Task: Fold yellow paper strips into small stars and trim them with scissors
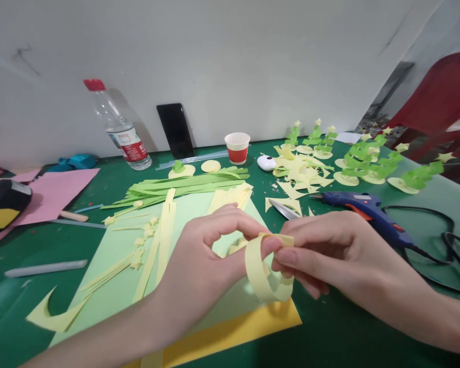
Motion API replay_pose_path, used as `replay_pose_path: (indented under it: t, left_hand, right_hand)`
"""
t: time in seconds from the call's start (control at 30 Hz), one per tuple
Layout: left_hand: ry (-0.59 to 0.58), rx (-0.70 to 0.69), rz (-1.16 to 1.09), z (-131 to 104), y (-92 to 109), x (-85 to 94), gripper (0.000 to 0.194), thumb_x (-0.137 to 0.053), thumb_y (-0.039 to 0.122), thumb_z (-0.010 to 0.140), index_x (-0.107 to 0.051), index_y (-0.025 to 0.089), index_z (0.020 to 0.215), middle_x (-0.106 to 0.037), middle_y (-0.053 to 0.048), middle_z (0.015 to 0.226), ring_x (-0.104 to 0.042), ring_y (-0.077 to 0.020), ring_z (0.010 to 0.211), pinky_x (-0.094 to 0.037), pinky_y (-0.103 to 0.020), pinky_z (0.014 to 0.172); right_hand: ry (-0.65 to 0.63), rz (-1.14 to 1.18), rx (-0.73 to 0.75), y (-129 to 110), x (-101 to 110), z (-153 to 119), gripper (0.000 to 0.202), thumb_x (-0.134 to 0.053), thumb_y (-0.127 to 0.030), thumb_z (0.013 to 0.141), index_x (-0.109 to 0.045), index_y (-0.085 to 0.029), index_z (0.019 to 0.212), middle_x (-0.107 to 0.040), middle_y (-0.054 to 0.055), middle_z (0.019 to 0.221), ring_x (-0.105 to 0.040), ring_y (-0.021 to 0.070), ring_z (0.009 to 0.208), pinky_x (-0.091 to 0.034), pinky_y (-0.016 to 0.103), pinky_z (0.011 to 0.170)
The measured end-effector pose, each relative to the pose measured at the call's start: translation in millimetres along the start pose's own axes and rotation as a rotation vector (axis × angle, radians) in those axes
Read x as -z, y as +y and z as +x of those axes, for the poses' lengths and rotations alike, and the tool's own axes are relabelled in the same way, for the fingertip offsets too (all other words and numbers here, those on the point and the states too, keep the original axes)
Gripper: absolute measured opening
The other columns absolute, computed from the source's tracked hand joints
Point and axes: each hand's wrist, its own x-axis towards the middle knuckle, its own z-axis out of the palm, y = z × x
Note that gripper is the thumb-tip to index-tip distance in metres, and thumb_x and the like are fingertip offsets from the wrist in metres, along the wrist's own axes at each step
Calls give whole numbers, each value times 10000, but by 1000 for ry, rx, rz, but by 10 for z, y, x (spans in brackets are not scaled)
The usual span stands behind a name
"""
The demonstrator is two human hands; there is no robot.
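A pale yellow paper strip (pixel 258 276) is bent round into a ring between my two hands. My left hand (pixel 222 245) pinches the top of the ring, its thumb inside the loop. Fingertips of my right hand (pixel 329 255) press on the strip's overlapping end beside the left thumb. Beneath my hands lie light green paper sheets (pixel 111 255) over a yellow-orange sheet (pixel 230 335). Left of my left hand are long yellow strips (pixel 163 245) and small folded paper stars (pixel 136 260) on thin strips.
A blue glue gun (pixel 371 209) with a black cord lies right, near scissors (pixel 285 209) and yellow scraps (pixel 302 171). Green paper plants (pixel 371 158) stand behind. Along the wall are a bottle (pixel 128 140), phone (pixel 175 130) and cup (pixel 237 148); a tape measure (pixel 7 204) is left.
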Motion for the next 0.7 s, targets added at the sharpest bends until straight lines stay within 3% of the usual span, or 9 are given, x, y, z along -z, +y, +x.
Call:
replay_pose_path:
  t: [0.17,0.27,0.37,0.43,0.5,0.6,0.7]
  left_hand:
    - [41,-137,82,18,3,43,195,-678,156,780,-660,253,612,-677,89,649,-565,-107,578,-465,-294,869]
    - [85,-305,172,26,2,131,175,-695,150,769,-681,285,659,-718,79,702,-601,-135,621,-378,-347,1004]
    - [36,-405,256,32,-14,208,202,-668,148,781,-707,329,702,-733,63,753,-626,-158,665,-348,-382,1045]
    - [-19,-459,294,42,-33,229,235,-623,153,812,-722,345,718,-730,56,761,-638,-153,674,-310,-390,1083]
    - [-52,-493,292,59,-57,222,239,-609,136,824,-728,333,762,-725,54,774,-646,-137,682,-288,-379,1104]
    - [-49,-456,198,86,-97,174,154,-665,122,792,-705,264,833,-715,36,796,-641,-136,709,-367,-356,1055]
    - [-31,-378,58,96,-124,105,102,-705,122,761,-668,217,776,-691,24,762,-619,-138,692,-477,-326,937]
  right_hand:
    - [-101,194,-156,17,43,-5,268,-574,-257,831,-561,-163,581,-467,-51,478,-408,44,420,-352,141,391]
    - [-234,321,-302,-6,126,33,115,-717,-257,725,-639,-174,720,-533,-55,546,-438,40,429,-369,114,367]
    - [-286,436,-322,-31,197,64,178,-761,-302,682,-676,-166,758,-568,-43,574,-467,40,440,-382,101,365]
    - [-267,470,-329,-34,210,75,178,-732,-321,731,-677,-152,720,-567,-45,529,-448,22,397,-367,88,357]
    - [-206,475,-346,-29,196,83,137,-746,-245,726,-667,-150,668,-553,-58,472,-424,11,361,-350,76,343]
    - [-89,475,-343,-25,158,85,135,-785,-119,645,-661,-149,599,-555,-64,433,-424,12,340,-346,68,318]
    - [-15,484,-303,-32,124,64,123,-785,-100,621,-679,-148,582,-581,-49,436,-460,21,334,-383,76,321]
